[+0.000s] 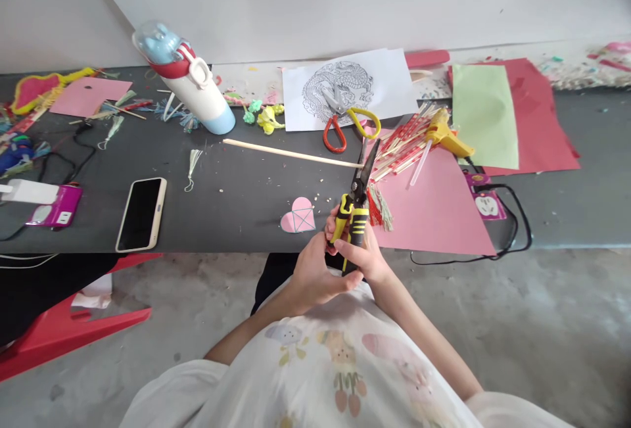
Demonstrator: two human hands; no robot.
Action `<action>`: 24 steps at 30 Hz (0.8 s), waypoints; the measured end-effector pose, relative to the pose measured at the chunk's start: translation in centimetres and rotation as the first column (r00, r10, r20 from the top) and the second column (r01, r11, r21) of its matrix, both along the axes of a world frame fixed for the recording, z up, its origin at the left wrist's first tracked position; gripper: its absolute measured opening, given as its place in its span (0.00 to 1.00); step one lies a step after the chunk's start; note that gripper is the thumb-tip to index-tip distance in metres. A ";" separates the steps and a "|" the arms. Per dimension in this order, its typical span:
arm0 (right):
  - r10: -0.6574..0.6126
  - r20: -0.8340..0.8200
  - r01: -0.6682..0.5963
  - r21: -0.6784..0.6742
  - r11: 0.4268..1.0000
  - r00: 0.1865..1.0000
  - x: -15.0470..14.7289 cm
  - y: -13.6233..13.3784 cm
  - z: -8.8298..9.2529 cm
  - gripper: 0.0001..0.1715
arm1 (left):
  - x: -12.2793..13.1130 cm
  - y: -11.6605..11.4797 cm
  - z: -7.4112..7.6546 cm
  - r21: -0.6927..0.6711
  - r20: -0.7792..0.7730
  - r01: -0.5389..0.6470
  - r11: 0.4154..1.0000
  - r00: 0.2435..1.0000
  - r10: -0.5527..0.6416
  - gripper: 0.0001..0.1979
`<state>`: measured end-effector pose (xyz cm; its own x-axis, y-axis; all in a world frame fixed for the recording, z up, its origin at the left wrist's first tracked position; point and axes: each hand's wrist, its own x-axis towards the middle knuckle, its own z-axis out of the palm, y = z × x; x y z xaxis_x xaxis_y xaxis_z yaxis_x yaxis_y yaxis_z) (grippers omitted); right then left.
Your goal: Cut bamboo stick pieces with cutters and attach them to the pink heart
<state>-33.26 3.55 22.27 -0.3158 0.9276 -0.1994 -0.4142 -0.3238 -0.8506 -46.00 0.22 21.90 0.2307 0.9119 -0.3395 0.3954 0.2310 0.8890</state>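
Observation:
Both of my hands grip a pair of black-and-yellow shears [357, 224] at the table's front edge. My left hand [313, 270] is closed about the left handle, and my right hand [371, 258] wraps the right one. The blades point away from me and stand a little apart. A long pale wooden stick [290, 154] lies to the left, its right end at the blades; whether it is between them or behind one, I cannot tell. Just left of the handles is a pink paper heart [298, 215] with lines drawn across it. A red and pale tassel [378, 208] lies to the right.
Red-and-yellow-handled scissors [340, 112] rest on a dragon drawing [345, 83]. A yellow glue gun [451, 139] lies by bundled sticks [401, 145] and pink paper [438, 211]. A bottle [197, 93] and phone [142, 214] are left; a cable [522, 217] hangs over the edge at right.

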 end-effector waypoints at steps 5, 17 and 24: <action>0.001 0.033 0.000 -0.031 1.000 0.999 -0.1 0.0 0.5 0.28 | 0.1 0.0 -0.1 -0.019 -0.013 -0.015 1.000 1.000 0.015 0.26; 0.023 -0.007 -0.024 -0.016 1.000 1.000 -0.2 0.0 -0.8 0.26 | 0.1 -0.5 -0.9 -0.041 -0.011 -0.041 0.998 0.999 0.040 0.24; 0.040 0.030 -0.039 -0.040 0.998 0.999 -0.2 -0.1 -0.8 0.29 | 0.2 -0.6 -1.0 -0.073 0.037 -0.062 0.995 0.997 0.065 0.26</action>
<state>-33.43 3.42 21.49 -0.3453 0.9058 -0.2457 -0.3740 -0.3729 -0.8491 -45.83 -0.36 20.92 0.1874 0.8987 -0.3965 0.3428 0.3185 0.8838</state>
